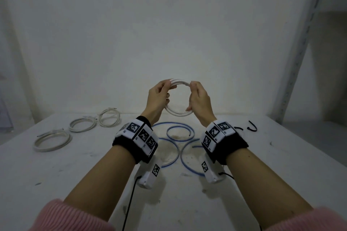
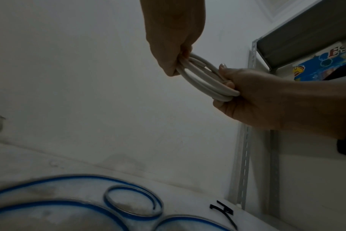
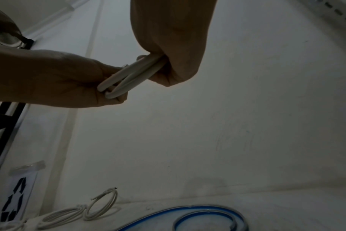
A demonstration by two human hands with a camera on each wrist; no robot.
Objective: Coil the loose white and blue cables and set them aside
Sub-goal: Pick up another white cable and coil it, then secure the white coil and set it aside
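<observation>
A white cable coil of several turns is held upright in the air above the table's far side. My left hand grips its left side and my right hand grips its right side, fingers curled round the strands. The left wrist view shows the coil between my left hand above and my right hand at the right. Under my wrists a loose blue cable sprawls on the table in several open loops. It also shows in the right wrist view, blue cable.
Three finished white coils lie in a row at the table's left. Small black curved pieces lie at the right. A grey metal shelf frame stands at the right edge, and a wall is close behind.
</observation>
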